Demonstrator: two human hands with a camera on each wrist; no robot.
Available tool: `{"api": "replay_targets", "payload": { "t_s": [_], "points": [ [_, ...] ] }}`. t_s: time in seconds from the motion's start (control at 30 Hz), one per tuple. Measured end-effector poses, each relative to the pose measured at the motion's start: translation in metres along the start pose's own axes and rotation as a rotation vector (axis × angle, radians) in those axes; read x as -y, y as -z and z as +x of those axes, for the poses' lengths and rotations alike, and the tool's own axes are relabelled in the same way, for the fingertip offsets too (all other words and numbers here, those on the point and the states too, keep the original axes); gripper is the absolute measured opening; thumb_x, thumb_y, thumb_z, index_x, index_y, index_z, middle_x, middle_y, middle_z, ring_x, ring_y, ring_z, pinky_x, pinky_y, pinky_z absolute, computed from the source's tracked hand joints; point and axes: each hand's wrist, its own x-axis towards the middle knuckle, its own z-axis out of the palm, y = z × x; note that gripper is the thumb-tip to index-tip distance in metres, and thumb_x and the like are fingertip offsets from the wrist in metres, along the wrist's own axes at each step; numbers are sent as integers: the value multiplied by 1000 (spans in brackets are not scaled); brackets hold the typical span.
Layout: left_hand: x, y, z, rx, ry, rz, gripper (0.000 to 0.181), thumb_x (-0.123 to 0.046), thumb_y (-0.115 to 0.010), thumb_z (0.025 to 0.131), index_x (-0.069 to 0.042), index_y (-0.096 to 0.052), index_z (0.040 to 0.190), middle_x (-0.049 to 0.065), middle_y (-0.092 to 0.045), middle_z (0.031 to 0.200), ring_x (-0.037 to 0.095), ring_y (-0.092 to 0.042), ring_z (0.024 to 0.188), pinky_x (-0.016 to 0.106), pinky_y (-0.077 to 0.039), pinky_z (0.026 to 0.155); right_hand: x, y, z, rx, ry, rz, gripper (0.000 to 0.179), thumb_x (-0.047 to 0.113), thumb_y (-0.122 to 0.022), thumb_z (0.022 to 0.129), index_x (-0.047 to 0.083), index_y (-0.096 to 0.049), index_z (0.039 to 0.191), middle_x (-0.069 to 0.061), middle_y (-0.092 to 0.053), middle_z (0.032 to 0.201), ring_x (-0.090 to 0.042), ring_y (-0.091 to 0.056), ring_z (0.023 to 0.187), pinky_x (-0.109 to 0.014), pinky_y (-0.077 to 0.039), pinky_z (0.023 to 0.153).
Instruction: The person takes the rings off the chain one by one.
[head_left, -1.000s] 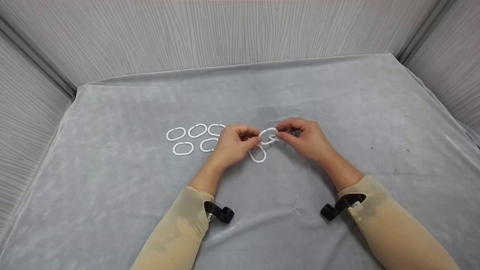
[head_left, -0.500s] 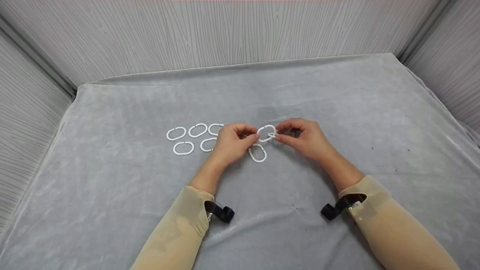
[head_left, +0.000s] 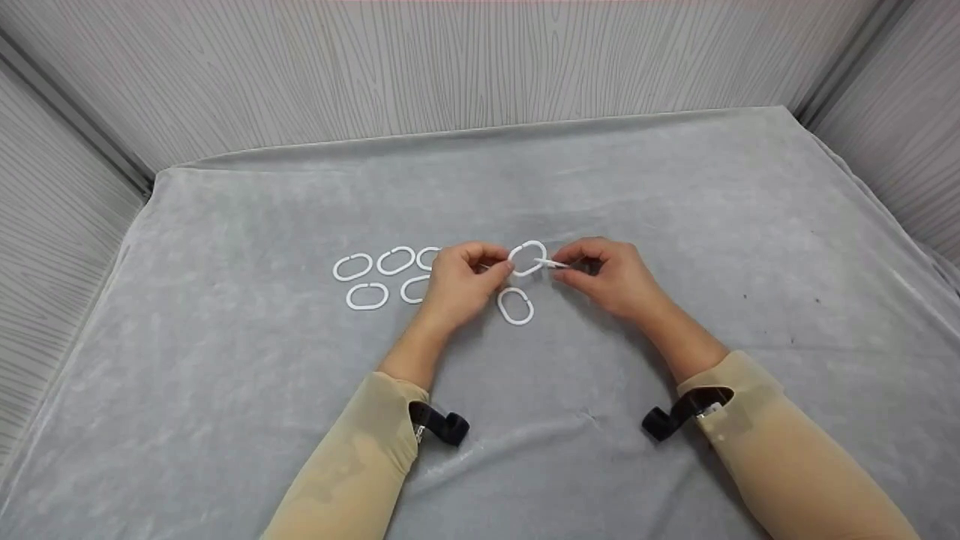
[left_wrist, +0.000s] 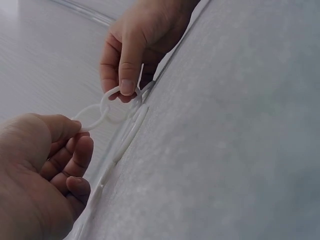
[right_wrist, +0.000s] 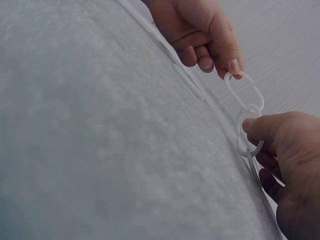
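Observation:
In the head view, my left hand (head_left: 466,276) pinches one end of a white plastic oval chain link (head_left: 523,275) between thumb and index finger. My right hand (head_left: 606,273) pinches a second white link (head_left: 551,263), seen nearly edge-on and passing through the first. The right wrist view shows the two links hooked together, and a third link (right_wrist: 253,169) hangs from the second beneath the right fingers. Just below the left fingertips, a loose link (head_left: 517,323) lies on the cloth.
Several more white oval links (head_left: 367,308) lie in two rows left of my left hand, which partly covers the nearest ones. Grey cloth (head_left: 570,465) covers the table. Pale wood-grain panels (head_left: 480,67) stand behind and at both sides.
My left hand has shifted slightly up and left with its link, drawing it away from the right hand. The right hand's link has turned edge-on and shows more. The right hand stays nearly still.

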Motion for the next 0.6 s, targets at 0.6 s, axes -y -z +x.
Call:
{"api": "replay_targets", "payload": {
  "t_s": [0.6],
  "points": [
    [-1,0,1,-75,-1,-43,12,-2,-75,93,6,-78,101,4,-73,83,7,-64,64,20,-54,63,-1,-2,1,-82,-23,14,10,5,-83,92,2,-82,101,-11,-78,95,-15,-65,84,-19,-50,77]
  ]
}}
